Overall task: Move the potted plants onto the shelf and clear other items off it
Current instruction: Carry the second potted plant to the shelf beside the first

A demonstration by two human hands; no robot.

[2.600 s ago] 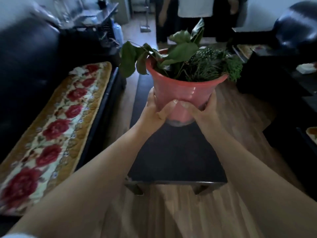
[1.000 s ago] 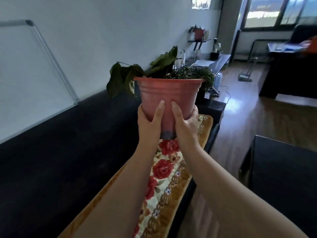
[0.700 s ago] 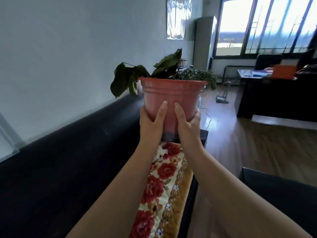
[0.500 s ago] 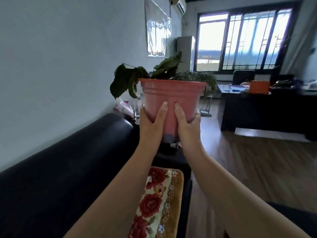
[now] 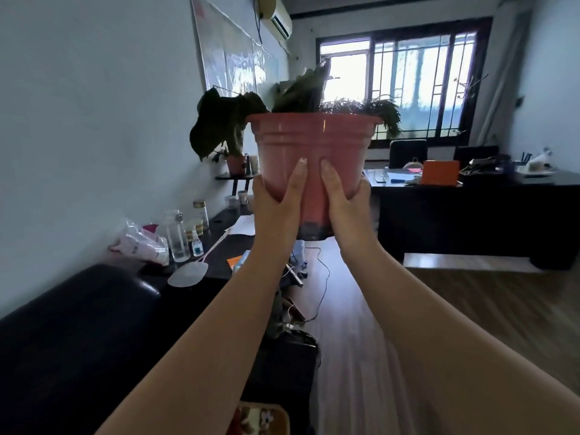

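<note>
Both hands are up in front of the person, wrapped around a pink pot (image 5: 314, 152) held upright in the air at about head height. The left hand (image 5: 277, 204) grips the pot's lower left side, its fingers lying up the near wall; the right hand (image 5: 343, 202) grips the lower right side the same way, so the two hands nearly meet at the front. Dark broad leaves (image 5: 219, 124) droop over the pot's left rim, and finer feathery greenery (image 5: 373, 109) spills over the right.

Past the pot, against the left wall, a small dark shelf (image 5: 233, 176) carries a second, smaller potted plant (image 5: 236, 163); what else stands on it is partly hidden by the held pot. Below and nearer, a dark side table (image 5: 219, 243) holds a clear bottle (image 5: 176, 237), a jar (image 5: 201, 211), a crumpled plastic bag (image 5: 138, 243) and a fly swatter (image 5: 191, 271). A black sofa (image 5: 78, 324) runs along the wall in the foreground. Across the wood floor (image 5: 470, 302) stands a dark desk (image 5: 470, 211) with an orange box (image 5: 439, 172) on it, and a barred window (image 5: 401, 76) fills the far wall.
</note>
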